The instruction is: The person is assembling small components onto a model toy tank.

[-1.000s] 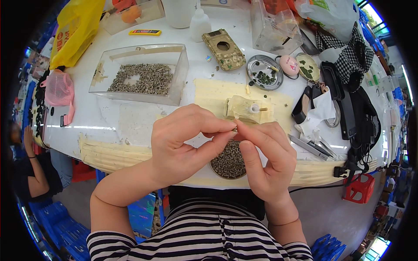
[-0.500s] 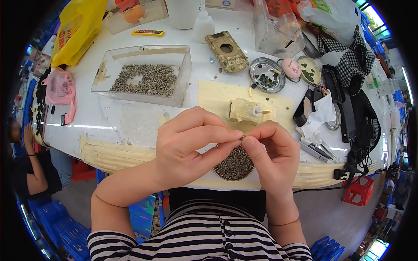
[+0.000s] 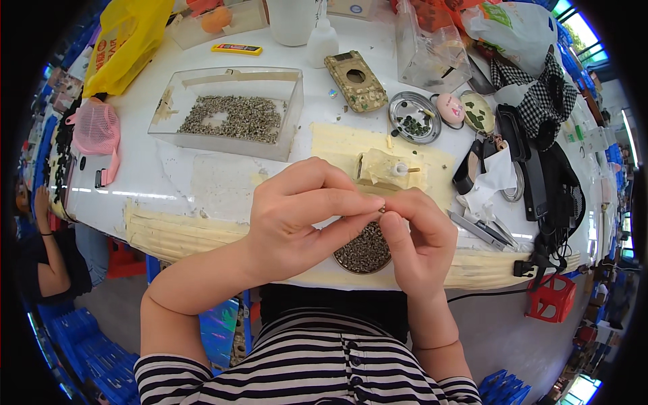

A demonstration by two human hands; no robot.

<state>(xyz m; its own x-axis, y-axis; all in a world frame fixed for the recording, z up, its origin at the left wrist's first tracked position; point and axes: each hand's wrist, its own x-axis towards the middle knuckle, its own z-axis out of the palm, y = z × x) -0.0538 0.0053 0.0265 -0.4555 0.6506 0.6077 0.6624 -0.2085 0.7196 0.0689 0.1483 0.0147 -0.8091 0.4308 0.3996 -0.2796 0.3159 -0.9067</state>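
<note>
My left hand (image 3: 307, 219) and my right hand (image 3: 422, 236) meet fingertip to fingertip over the front of the table. Between them they pinch a tiny metal piece (image 3: 383, 208), too small to make out well. Just below the fingers sits a round dish (image 3: 364, 270) full of small grey-brown metal pieces, partly covered by both hands. Past the fingertips stands a tape-wrapped block (image 3: 378, 169) with a white nozzle and a thin tan pin on it. A clear box (image 3: 290, 128) at the left holds a heap of similar small metal pieces.
Farther back lie a camouflage-patterned case (image 3: 356, 81), a white squeeze bottle (image 3: 322, 44) and a round metal tin (image 3: 435, 131) with dark green bits. Tweezers (image 3: 482, 229) rest at the right by black straps. A yellow bag (image 3: 125, 47) stands far left. Another person's arm (image 3: 50, 250) shows at the left edge.
The view has shifted slightly. My hands stay pinched together, with the fingertips turned a little and the tiny piece showing more between them.
</note>
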